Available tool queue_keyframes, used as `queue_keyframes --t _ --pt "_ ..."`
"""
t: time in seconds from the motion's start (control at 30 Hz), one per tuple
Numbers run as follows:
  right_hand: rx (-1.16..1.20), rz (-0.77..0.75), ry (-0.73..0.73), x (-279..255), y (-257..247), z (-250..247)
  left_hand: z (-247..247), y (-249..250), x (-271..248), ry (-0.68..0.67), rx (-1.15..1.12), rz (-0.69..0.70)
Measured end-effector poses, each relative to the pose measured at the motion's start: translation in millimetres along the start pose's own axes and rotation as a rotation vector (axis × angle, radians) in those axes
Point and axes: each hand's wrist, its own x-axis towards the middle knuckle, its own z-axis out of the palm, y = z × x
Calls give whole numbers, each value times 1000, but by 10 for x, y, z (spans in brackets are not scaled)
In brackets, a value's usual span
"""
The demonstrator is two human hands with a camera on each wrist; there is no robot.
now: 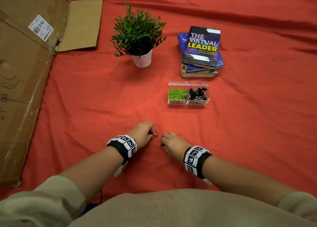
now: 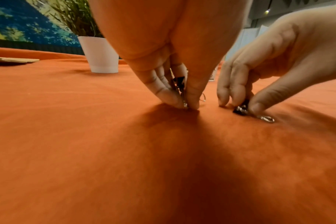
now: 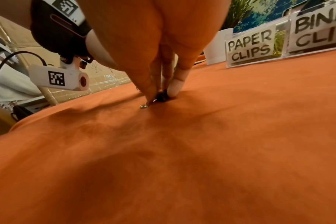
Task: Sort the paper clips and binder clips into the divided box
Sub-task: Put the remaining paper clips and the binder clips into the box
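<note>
A clear divided box (image 1: 188,102) stands on the red cloth, with green paper clips (image 1: 177,94) in its left half and black binder clips (image 1: 197,93) in its right half. Its labels read PAPER CLIPS (image 3: 249,47) and BINDER CLIPS. My left hand (image 1: 143,132) pinches a black binder clip (image 2: 179,86) against the cloth, its wire handles poking out (image 1: 155,134). My right hand (image 1: 171,143) pinches another black binder clip (image 2: 241,109), also seen in the right wrist view (image 3: 162,97), low on the cloth. Both hands are close together, in front of the box.
A potted green plant (image 1: 139,36) in a white pot stands behind the hands. A stack of books (image 1: 201,51) lies behind the box. A large cardboard box (image 1: 25,72) fills the left side. The red cloth (image 1: 103,98) covers the whole surface.
</note>
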Motion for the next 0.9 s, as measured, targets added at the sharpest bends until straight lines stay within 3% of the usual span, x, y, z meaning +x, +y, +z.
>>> queue_keyframes --t 0.3,0.7,0.9 --pt "-3 9 -117 -54 -6 -43 -110 55 99 21 -160 -139" --pt "122 62 -92 -410 348 -183 -234 595 587 64 -302 -73" --pt "13 147 -123 -579 444 -146 -460 1110 1025 125 -283 16"
